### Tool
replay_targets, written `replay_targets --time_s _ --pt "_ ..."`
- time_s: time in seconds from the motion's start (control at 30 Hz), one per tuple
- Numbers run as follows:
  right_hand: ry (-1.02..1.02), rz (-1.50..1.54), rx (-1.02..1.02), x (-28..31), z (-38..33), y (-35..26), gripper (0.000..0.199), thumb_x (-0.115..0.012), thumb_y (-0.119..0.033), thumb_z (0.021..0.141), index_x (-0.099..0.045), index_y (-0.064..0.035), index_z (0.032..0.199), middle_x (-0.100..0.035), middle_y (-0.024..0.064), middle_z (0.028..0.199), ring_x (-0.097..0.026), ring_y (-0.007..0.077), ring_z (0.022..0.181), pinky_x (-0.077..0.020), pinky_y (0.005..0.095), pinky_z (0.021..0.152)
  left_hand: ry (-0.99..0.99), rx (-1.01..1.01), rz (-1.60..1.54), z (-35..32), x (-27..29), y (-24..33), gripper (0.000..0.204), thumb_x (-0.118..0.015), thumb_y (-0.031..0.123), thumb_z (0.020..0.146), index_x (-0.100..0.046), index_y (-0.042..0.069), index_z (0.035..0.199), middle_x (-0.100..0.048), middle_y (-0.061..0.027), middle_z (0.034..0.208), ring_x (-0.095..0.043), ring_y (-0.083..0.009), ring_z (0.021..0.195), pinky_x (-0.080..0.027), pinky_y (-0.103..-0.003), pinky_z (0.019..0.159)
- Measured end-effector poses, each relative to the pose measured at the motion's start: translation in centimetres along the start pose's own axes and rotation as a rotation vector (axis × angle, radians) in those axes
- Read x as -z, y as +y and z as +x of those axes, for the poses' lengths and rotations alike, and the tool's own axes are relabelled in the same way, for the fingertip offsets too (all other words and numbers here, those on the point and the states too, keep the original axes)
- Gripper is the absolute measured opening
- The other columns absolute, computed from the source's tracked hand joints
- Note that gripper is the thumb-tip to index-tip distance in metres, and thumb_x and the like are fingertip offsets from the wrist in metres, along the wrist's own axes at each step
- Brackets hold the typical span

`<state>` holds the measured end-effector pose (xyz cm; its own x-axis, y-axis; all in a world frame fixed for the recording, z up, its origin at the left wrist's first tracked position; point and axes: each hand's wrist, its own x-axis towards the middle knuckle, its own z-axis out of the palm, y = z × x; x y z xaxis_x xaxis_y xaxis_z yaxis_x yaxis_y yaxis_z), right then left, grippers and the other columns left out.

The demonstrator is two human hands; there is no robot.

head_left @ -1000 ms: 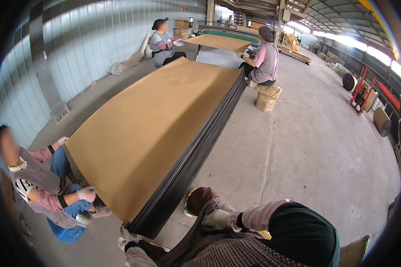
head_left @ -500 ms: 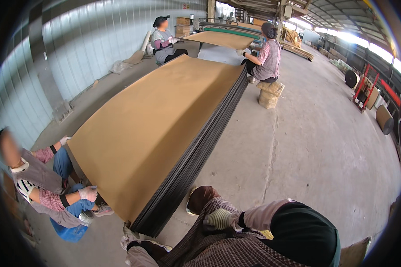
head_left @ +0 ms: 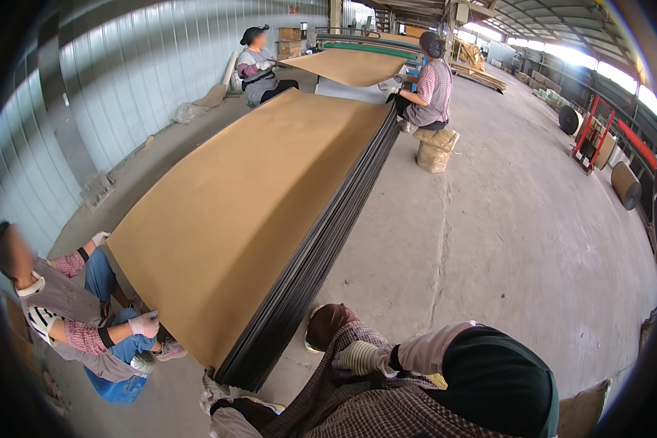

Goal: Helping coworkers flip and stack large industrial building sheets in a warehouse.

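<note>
A large brown paper-like sheet (head_left: 248, 175) covers a long stack of dark-edged sheets (head_left: 299, 292) in front of me. At the stack's near corner, my left hand (head_left: 213, 393), in a pale glove, is closed on the corner of the brown sheet; part of its fingers is hidden. My right hand (head_left: 359, 358), in a striped glove, lies on my thigh over a checked apron (head_left: 328, 394), holding nothing that I can see. To the left, a seated co-worker (head_left: 80, 314) in gloves holds the same sheet's near-left edge with both hands.
Beyond the stack, two seated co-workers (head_left: 434, 87) (head_left: 259, 69) hold another brown sheet (head_left: 347, 66) before a machine with a green roller (head_left: 372, 51). A wrapped bundle (head_left: 436, 151) serves as a seat. Rolls (head_left: 625, 184) and a red hand truck (head_left: 593, 135) stand right.
The far sheet between the two co-workers has come slightly nearer and sags more. My view has shifted a little; my two hands keep their places.
</note>
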<state>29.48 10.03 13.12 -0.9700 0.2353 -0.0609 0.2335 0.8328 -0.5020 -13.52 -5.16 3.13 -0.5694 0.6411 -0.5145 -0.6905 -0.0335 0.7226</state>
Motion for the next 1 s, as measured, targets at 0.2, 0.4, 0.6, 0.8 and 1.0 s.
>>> replay_targets --time_s 0.2,0.4,0.6,0.8,1.0 --pt "0.001 -0.024 -0.011 0.2 0.0 -0.2 0.023 -0.061 -0.025 0.084 -0.062 -0.0062 0.097 -0.062 0.0124 0.087 -0.064 0.0329 0.079 -0.0528 0.0396 0.067 -0.028 0.010 -0.011 0.0 -0.8 0.1 0.036 -0.057 0.031 0.085 -0.060 0.003 0.109 -0.065 -0.0134 0.107 -0.062 -0.0296 0.096 -0.047 -0.040 0.089" --pt "0.025 -0.011 -0.008 0.4 -0.1 -0.3 0.024 -0.061 -0.026 0.084 -0.062 -0.0063 0.097 -0.063 0.0129 0.086 -0.064 0.0331 0.079 -0.0525 0.0399 0.066 -0.052 0.017 -0.015 0.0 -1.3 0.0 0.037 -0.057 0.031 0.086 -0.059 0.003 0.111 -0.064 -0.0140 0.109 -0.062 -0.0301 0.097 -0.047 -0.041 0.090" --pt "0.017 -0.036 -0.009 0.1 -0.2 -0.3 0.024 -0.062 -0.027 0.084 -0.062 -0.0068 0.097 -0.063 0.0122 0.087 -0.064 0.0324 0.078 -0.0527 0.0400 0.066 -0.062 0.020 -0.021 -0.2 -1.3 -0.1 0.038 -0.056 0.030 0.087 -0.058 0.003 0.113 -0.064 -0.0145 0.111 -0.062 -0.0306 0.098 -0.047 -0.042 0.091" --pt "0.008 -0.045 -0.017 0.3 -0.2 -0.7 0.024 -0.062 -0.027 0.083 -0.062 -0.0071 0.096 -0.063 0.0114 0.087 -0.064 0.0316 0.078 -0.0529 0.0396 0.066 -0.060 0.020 -0.022 -0.4 -1.3 0.0 0.039 -0.055 0.030 0.087 -0.057 0.003 0.115 -0.063 -0.0151 0.112 -0.061 -0.0311 0.100 -0.047 -0.043 0.091" --pt "0.012 -0.045 -0.005 -0.3 -0.1 -0.4 0.024 -0.062 -0.027 0.083 -0.062 -0.0072 0.096 -0.062 0.0111 0.088 -0.064 0.0310 0.078 -0.0532 0.0389 0.066 -0.059 0.015 -0.018 -0.6 -1.4 0.3 0.040 -0.054 0.030 0.088 -0.056 0.003 0.117 -0.062 -0.0157 0.114 -0.061 -0.0316 0.101 -0.047 -0.043 0.092"
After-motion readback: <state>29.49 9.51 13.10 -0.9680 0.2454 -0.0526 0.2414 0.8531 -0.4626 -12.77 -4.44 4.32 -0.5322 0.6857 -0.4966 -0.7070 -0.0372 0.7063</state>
